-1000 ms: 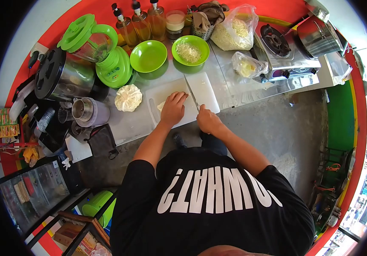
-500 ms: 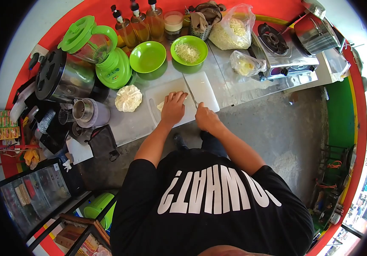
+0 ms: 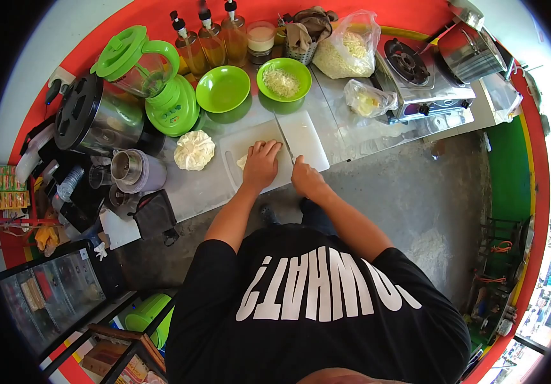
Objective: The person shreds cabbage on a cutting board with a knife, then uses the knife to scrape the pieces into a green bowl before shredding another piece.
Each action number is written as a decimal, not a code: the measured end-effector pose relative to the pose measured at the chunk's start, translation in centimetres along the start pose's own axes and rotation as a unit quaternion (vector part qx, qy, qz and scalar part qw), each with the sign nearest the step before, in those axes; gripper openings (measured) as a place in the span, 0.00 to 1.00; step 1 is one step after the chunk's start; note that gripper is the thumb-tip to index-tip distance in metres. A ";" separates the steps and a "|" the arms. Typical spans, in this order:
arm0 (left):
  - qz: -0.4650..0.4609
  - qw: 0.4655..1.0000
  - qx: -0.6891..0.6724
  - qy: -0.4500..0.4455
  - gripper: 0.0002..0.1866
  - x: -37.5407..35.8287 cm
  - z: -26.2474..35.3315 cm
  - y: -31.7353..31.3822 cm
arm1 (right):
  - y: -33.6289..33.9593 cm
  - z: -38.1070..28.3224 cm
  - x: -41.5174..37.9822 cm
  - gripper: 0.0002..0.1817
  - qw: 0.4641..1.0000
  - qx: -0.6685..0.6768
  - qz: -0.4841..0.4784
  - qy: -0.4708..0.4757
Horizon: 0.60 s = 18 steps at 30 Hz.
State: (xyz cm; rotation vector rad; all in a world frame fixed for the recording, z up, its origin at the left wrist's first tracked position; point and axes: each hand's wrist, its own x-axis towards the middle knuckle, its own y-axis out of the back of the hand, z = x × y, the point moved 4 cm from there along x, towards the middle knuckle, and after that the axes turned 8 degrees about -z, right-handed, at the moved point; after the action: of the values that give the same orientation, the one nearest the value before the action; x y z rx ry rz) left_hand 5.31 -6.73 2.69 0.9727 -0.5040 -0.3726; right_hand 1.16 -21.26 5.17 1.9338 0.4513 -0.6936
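Observation:
On a white cutting board [image 3: 309, 137], my left hand [image 3: 262, 164] presses down with fingers together and curled over a pale piece of cabbage [image 3: 241, 162]. Most of that piece is hidden beneath the palm and fingers. My right hand [image 3: 308, 178] is closed round the handle of a knife [image 3: 286, 139], whose blade points away from me and lies just right of my left fingertips. Left of the board sits a pale, ruffled cabbage head [image 3: 194, 151]. Beyond the board stand a green bowl [image 3: 222, 89] and a second green bowl holding pale shreds [image 3: 281, 81].
A green blender [image 3: 172, 105], a large black-lidded container [image 3: 96, 115] and a metal-topped jar [image 3: 138, 169] crowd the left. Pump bottles [image 3: 212, 43] line the back. A bag of shreds [image 3: 347, 52], a smaller bag [image 3: 370, 98] and a gas stove [image 3: 432, 89] stand right.
The whole view has shifted slightly. Both hands keep nearly the same place on the board, the right still on the knife; little else differs.

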 end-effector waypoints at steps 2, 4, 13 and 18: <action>0.004 1.000 -0.001 -0.002 0.25 0.0 -0.1 -0.1 | -0.6 0.3 1.0 0.18 1.000 0.000 0.012 -0.001; 0.004 1.000 -0.003 -0.004 0.24 0.0 -0.1 -0.1 | 0.0 0.1 1.3 0.20 1.000 0.003 0.022 -0.004; -0.003 1.000 0.010 -0.001 0.25 0.1 -0.3 -0.2 | -0.7 0.0 0.4 0.24 0.999 -0.034 -0.021 -0.006; -0.003 1.000 0.011 -0.004 0.24 0.0 -0.2 -0.1 | 0.1 -0.4 1.4 0.15 0.998 -0.061 0.021 0.025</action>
State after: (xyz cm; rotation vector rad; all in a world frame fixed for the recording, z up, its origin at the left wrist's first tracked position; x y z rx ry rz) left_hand 5.42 -6.65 2.52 0.9954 -0.5128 -0.3773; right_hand 2.40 -20.92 4.54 1.8432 0.4733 -0.5781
